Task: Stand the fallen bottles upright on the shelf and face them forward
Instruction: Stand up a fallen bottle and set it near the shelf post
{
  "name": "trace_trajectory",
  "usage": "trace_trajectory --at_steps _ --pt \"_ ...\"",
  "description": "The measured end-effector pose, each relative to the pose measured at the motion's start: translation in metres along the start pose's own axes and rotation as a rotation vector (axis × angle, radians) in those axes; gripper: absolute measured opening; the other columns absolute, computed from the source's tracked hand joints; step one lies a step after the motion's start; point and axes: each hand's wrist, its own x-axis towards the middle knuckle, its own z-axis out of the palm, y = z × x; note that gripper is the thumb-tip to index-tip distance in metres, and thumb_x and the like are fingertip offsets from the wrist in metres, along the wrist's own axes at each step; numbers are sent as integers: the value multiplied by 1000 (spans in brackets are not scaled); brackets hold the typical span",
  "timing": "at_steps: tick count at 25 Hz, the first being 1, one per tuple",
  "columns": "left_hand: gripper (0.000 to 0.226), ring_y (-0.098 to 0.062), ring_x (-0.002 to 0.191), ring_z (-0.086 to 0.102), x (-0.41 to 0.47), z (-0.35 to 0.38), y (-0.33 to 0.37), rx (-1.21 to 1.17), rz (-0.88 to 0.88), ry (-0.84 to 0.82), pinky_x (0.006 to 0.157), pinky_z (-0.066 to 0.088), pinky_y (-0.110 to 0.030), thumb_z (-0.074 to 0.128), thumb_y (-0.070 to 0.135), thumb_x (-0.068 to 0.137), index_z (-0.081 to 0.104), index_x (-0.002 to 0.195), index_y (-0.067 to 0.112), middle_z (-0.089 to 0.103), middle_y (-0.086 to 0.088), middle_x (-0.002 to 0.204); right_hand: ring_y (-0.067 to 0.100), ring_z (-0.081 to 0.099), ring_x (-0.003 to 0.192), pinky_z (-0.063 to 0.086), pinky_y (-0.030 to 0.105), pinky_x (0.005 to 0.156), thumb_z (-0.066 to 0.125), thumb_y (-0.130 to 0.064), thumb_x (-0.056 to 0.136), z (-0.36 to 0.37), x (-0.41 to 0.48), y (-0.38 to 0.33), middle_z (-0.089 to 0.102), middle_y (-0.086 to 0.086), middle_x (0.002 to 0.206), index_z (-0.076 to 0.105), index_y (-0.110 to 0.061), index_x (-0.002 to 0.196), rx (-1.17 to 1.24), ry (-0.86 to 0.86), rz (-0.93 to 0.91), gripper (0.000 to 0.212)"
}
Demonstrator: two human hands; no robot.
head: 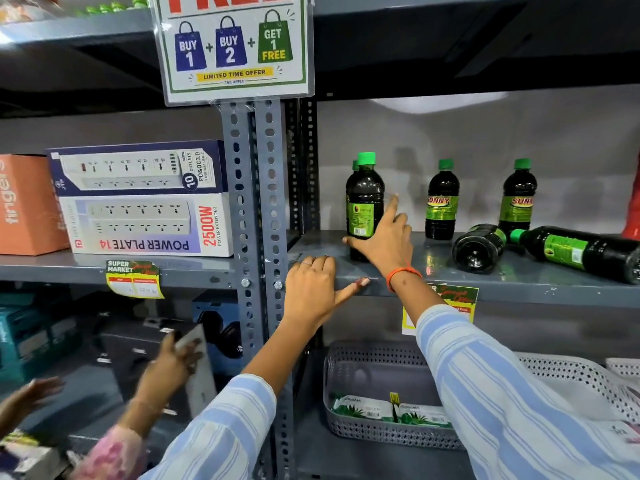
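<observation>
On the grey shelf (485, 282) an upright dark bottle (364, 199) with a green cap stands at the left, its label turned to show the barcode side. My right hand (384, 237) wraps its lower part, thumb in front, forefinger raised. A second cap peeks out behind it. Two more bottles stand upright farther back, one in the middle (442, 202) and one to the right (518, 197), labels forward. Two bottles lie fallen: one with its base toward me (479, 247), one lengthwise at the right (585, 252). My left hand (313, 289) rests on the shelf's front edge.
A perforated steel upright (254, 209) divides the bays, with an offer sign (233, 46) hanging above. Power-strip boxes (145, 199) are stacked in the left bay. Below are a grey mesh basket (377, 386) and another person's hands (173, 365) holding an item.
</observation>
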Motion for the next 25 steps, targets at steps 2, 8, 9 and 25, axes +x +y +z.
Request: trace_trajectory --at_steps 2,8,9,25 --pt "80 -27 73 62 -3 3 1 4 -27 15 60 46 -35 23 78 81 64 78 9 67 -7 74 41 46 124 41 46 101 82 -49 63 1 5 5 45 24 134 9 -5 150 79 -88 60 122" --pt "84 -26 76 60 -4 5 0 19 -71 3 64 44 -36 18 81 80 63 82 10 65 -5 75 31 58 116 48 36 92 79 -26 69 2 7 11 61 13 125 34 -7 137 397 -226 98 83" --pt "86 -26 76 60 -4 5 1 24 -80 1 65 44 -36 14 81 80 63 83 11 64 -5 75 30 59 115 48 34 90 78 -27 70 2 6 11 62 13 123 40 -7 131 413 -246 110 75" --pt "76 -28 83 56 -20 9 8 8 -125 75 82 37 -37 20 71 89 61 94 7 62 -8 90 27 54 117 49 40 100 86 -32 58 3 8 8 57 12 125 42 -7 130 442 -278 81 88"
